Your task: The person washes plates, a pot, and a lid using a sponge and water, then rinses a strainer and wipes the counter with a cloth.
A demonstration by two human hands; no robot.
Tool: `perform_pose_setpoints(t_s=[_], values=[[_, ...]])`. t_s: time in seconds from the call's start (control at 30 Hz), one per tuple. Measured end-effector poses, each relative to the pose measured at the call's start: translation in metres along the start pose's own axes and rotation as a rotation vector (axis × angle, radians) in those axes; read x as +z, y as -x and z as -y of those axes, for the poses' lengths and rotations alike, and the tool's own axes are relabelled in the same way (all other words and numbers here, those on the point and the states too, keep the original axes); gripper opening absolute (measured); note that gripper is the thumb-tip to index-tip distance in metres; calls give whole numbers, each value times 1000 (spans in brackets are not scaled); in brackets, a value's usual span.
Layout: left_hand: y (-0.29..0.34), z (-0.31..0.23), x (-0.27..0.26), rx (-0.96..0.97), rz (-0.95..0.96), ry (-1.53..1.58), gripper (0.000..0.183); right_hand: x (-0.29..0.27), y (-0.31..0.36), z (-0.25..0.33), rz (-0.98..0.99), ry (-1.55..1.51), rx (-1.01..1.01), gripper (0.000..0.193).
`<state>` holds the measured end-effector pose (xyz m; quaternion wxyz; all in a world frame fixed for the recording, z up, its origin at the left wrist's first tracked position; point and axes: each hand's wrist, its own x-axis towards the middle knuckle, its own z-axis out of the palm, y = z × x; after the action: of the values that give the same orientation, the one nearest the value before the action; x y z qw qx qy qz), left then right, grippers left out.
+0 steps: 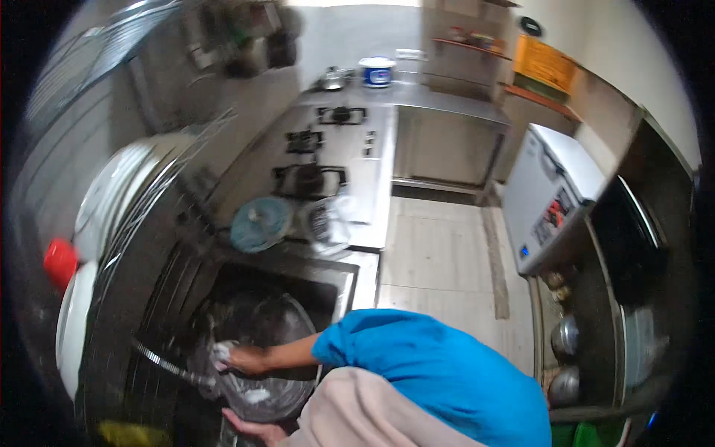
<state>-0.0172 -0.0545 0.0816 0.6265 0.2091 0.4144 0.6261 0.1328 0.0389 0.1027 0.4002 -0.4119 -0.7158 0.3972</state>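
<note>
A large round bowl (287, 391), greyish and wet with suds, sits tilted in the dark sink (316, 287). My right hand (249, 360), its arm in a blue sleeve, reaches inside the bowl. Its closed fingers hold a whitish, foamy scrubber (221, 353) against the bowl's inner left side; blur hides its exact kind. At the bottom of the view, my left hand (257, 430) grips the bowl's near rim, and part of it is hidden below. A ribbed metal faucet hose (167, 363) reaches over the sink beside the bowl.
Wire rack with white plates (119, 194) and a red cup (61, 262) stands left. Beyond the sink are a teal lid (259, 225), a clear container (328, 223) and a gas stove (342, 149). A yellow cloth-like item (132, 433) lies lower left. A white chest freezer (551, 194) stands right.
</note>
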Motion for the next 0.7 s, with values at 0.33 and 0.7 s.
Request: perform_pose_setpoints(t_s=[0.33, 0.7], values=[[-21, -2, -25, -216, -11, 185, 39, -46, -51, -6, -107, 1079, 34, 27], [-27, 25, -56, 58, 136, -86, 18, 24, -67, -40, 235, 1104, -158, 32]])
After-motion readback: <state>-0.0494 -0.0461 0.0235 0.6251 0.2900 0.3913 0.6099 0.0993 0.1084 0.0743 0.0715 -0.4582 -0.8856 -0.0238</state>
